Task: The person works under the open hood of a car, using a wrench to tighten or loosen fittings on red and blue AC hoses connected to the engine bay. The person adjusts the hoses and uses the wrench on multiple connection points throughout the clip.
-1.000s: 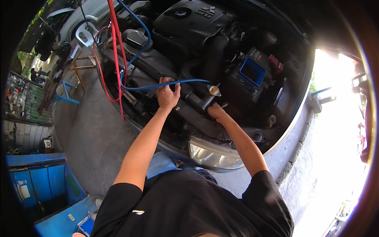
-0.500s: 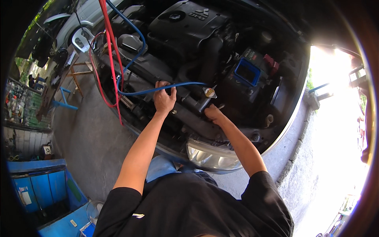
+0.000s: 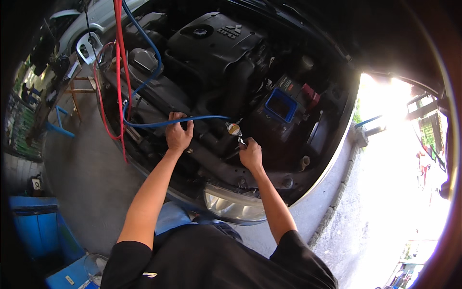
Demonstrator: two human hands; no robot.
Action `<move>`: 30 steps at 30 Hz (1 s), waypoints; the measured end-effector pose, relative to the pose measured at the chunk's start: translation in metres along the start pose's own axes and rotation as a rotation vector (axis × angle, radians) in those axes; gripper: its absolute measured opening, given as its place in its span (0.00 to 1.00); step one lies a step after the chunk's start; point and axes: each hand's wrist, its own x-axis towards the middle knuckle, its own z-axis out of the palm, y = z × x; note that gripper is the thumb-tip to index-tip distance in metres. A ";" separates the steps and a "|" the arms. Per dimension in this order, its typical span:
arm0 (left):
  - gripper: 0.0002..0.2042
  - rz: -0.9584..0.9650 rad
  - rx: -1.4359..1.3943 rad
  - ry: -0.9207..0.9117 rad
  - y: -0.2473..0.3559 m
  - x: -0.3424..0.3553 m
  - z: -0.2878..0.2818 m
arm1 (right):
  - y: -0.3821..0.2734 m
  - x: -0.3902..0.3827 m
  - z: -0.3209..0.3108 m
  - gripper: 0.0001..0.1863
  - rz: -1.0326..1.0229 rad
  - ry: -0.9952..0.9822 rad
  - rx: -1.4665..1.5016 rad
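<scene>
In an open engine bay, my left hand (image 3: 178, 137) is at the front panel, fingers curled around a blue hose (image 3: 149, 124). The hose's end reaches right, toward a round metal radiator cap (image 3: 234, 129). Just below that cap, my right hand (image 3: 251, 154) is closed on a small shiny metal tool that looks like a wrench (image 3: 241, 140). The tool's end shows past my fingers; my hand covers the rest.
Red hoses (image 3: 119, 72) hang at the left. Behind are the engine cover (image 3: 211, 41) and a battery with a blue tray (image 3: 281, 104) on top. A headlight (image 3: 231, 202) lies near me. Blue bins (image 3: 36, 226) stand at lower left.
My right hand has shifted closer to the radiator cap, and the tool's end now shows beside the cap. The left hand stays on the hose. The whole view has shifted slightly.
</scene>
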 end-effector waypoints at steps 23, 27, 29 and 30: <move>0.15 -0.077 -0.020 -0.049 -0.003 -0.007 -0.003 | -0.148 -0.054 -0.085 0.11 -0.226 0.389 0.117; 0.18 -0.094 -0.084 -0.159 -0.008 -0.008 -0.011 | -0.199 -0.113 -0.010 0.14 -0.116 0.040 0.150; 0.20 -0.009 -0.188 -0.156 -0.015 -0.012 -0.024 | -0.223 -0.135 0.020 0.15 -0.141 -0.046 0.098; 0.20 -0.023 -0.354 -0.179 -0.019 -0.018 -0.033 | -0.233 -0.144 0.035 0.15 -0.135 -0.083 0.098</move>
